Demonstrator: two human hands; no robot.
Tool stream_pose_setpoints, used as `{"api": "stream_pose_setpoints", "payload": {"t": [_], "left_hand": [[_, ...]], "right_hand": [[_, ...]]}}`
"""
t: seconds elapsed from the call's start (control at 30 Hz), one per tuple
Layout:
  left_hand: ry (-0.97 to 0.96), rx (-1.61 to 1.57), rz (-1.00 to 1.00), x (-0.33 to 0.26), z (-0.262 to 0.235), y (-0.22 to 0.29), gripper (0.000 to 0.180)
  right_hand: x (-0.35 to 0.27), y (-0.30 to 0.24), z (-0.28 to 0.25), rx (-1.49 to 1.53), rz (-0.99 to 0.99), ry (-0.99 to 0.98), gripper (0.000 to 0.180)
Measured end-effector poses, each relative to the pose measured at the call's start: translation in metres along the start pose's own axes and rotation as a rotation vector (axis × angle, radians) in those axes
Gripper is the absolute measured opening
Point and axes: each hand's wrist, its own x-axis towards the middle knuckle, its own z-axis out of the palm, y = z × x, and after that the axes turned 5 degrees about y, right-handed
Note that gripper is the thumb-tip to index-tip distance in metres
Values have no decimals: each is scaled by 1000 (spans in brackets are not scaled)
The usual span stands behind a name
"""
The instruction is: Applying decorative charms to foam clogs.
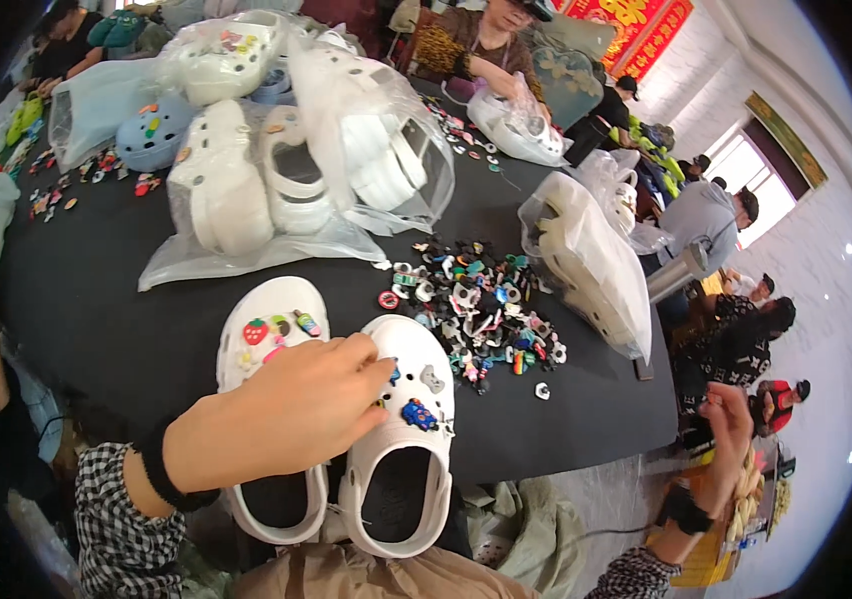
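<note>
Two white clogs stand side by side at the table's near edge, toes pointing away. On the left clog (276, 299) are a strawberry charm and other coloured charms, partly covered by my left hand (281, 404). That hand reaches across it, with bent fingers closed at the top of the right clog (408, 349), around a small blue charm (394, 370) mostly hidden by the fingertips. A blue car-shaped charm (419, 414) and a grey charm (432, 378) sit beside it on that clog. My right hand (731, 429) is raised off the table's right side, fingers curled together; whatever they pinch is too small to see.
Beyond the clogs lies a heap of loose shoe charms (481, 304) on the black table (586, 424). Clear plastic bags of white clogs (221, 180) stand at the back; another bagged pair (586, 260) is at the right. Several people work around.
</note>
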Motion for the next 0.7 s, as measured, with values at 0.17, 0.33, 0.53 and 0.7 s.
{"api": "stream_pose_setpoints", "payload": {"t": [0.17,0.33,0.53,0.7], "left_hand": [[64,0,40,-11,8,0,44],[107,110,32,-22,13,20,54],[219,282,-27,-22,27,35,64],[319,388,-151,-21,47,50,60]], "right_hand": [[-3,-47,131,400,-52,-607,19],[3,-100,211,456,-485,-984,22],[-2,-89,273,655,-384,-1236,18],[-4,-63,289,756,-235,-1271,14]]}}
